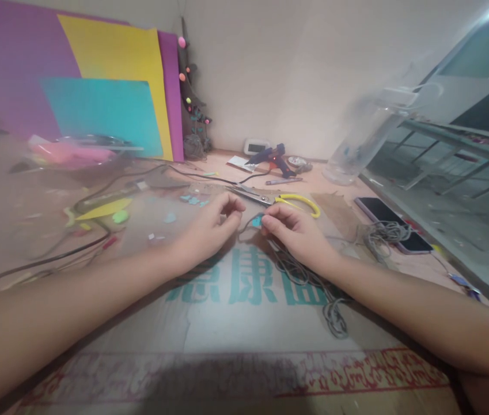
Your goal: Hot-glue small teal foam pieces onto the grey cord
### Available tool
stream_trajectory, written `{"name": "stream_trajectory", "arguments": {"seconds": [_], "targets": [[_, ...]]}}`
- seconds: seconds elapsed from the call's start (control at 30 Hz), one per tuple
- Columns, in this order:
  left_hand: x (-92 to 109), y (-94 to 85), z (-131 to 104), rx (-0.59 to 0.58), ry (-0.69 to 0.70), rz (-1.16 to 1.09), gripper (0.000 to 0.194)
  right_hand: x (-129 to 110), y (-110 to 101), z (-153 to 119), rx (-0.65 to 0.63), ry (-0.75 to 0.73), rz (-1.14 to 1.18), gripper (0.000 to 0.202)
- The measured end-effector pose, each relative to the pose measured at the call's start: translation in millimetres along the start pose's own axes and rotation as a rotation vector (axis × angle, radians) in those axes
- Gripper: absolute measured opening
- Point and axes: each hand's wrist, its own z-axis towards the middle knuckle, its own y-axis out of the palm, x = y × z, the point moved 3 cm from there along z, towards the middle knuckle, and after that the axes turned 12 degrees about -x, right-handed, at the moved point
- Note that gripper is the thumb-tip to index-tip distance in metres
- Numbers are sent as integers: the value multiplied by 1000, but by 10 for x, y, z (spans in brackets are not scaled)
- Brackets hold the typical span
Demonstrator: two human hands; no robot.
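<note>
Two bare hands work close together above a cardboard sheet (227,331) printed with teal characters. Thumb and forefinger of the right hand (296,231) pinch the edge of a small blue piece (257,221), which sits between the two hands, a loop of grey cord (296,272) just beside it. More of the cord lies tangled under the right wrist. The left hand (215,223) faces it, fingers curled in toward the thumb; whether they grip anything cannot be told. Scissors (309,202) with yellow handles lie just beyond the fingertips, blades toward the left. Blue cut-outs (193,200) and a green scrap (120,217) are scattered at left. Farther back, a glue gun (273,155) rests near a pen (284,181). At right, a phone (376,210) lies partly under a cord bundle (386,235), while purple, yellow and turquoise sheets (117,49) stand at the rear left.
</note>
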Motion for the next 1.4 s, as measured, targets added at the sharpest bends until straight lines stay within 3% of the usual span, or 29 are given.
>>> {"name": "stream_trajectory", "arguments": {"seconds": [0.3,0.43,0.8,0.97,1.07,1.2,1.3,1.4], "targets": [[-9,-11,-5,18,28,-36,13,-13,6,-13,2,-17,-20,21],[-22,-7,-4,-50,-24,-98,20,-15,-13,-34,12,-49,-25,23],[60,-67,-5,1,-22,7,14,-92,-54,-201,160,-348,-145,17],[64,-65,-18,-50,-45,6,19,-166,-38,-267,84,-518,-222,17],[60,-44,-25,-93,-56,-37,21,-148,-13,-221,0,-415,-288,17],[96,-21,-27,-138,-48,0,22,-78,-15,-130,-3,-235,-264,19],[125,-7,-29,-180,22,42,32,-44,-16,-88,-25,-190,-172,21],[121,13,-30,-207,52,62,30,-27,-11,-65,-52,-156,-93,20]]}}
